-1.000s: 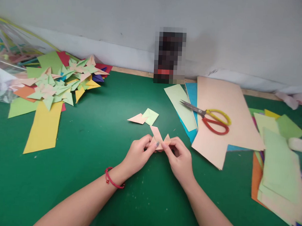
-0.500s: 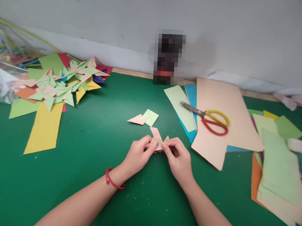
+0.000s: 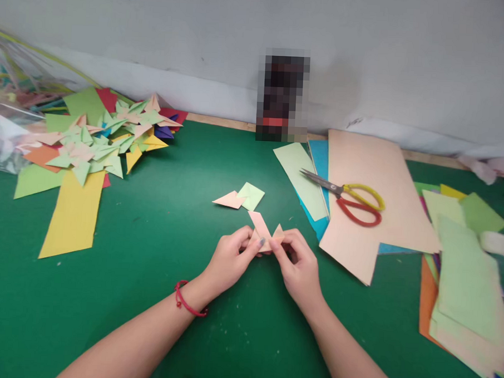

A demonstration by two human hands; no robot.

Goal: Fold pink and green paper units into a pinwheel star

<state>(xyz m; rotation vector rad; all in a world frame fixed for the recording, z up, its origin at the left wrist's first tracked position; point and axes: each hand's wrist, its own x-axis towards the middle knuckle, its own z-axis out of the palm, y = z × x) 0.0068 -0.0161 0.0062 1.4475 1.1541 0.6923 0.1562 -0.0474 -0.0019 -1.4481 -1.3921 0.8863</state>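
Counter: green table [image 3: 139, 295], back edge along the wall, near edge out of frame. Far left, toward the back edge, a pile of folded paper stars [image 3: 82, 148] lies on loose sheets, with a yellow strip [image 3: 73, 214] jutting from it toward the near side. Moving right, the left hand [image 3: 230, 255] is closed in a pinch, thumb on the front of a folded pink paper [image 3: 259, 225], fingers curled behind and mostly hidden. Just beyond this hand, on the back-edge side, a pink point [image 3: 228, 199] and a green square [image 3: 253, 196] meet; their joint long axis runs roughly along the back edge, and whether one is tucked into the other I cannot tell. The held paper sits between the two hands, touching both; its long arm slants up and leftward to the back edge, its short flap stands on the right. The right hand [image 3: 301, 263] pinches that right end, thumb close beside the left thumb. Of the two, the left hand is nearer the pair. Farther right, scissors [image 3: 343, 193] rest on large sheets [image 3: 370, 161], blades leftward; a paper stack [image 3: 469, 276] lies toward the right edge.
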